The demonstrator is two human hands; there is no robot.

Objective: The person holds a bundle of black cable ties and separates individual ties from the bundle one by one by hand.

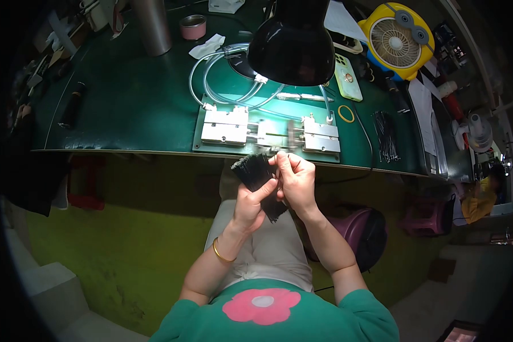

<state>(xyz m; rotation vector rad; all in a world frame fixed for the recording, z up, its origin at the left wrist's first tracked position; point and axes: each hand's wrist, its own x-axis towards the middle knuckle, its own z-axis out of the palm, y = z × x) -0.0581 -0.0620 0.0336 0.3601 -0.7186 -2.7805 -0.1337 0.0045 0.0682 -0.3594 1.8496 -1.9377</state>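
My left hand (251,204) is wrapped round a thick bundle of thin black strands (253,172), held tilted in front of the table edge. Beside it, my right hand (293,179) is closed in a pinch at the bundle's right side; what its fingertips hold is too small to name. Just beyond my fingertips is a metal fixture with a left block (225,125) and a right block (321,137) on a pale base plate. The middle of the fixture looks blurred. Clear tubes (211,85) run to it.
A black lamp (293,45) hangs over the fixture. Around it on the green table (125,114) are a phone (347,78), a yellow ring (346,113), black strands (386,137), a yellow fan (397,43), a pink container (193,27) and a metal cylinder (151,25). A purple stool (353,231) stands below.
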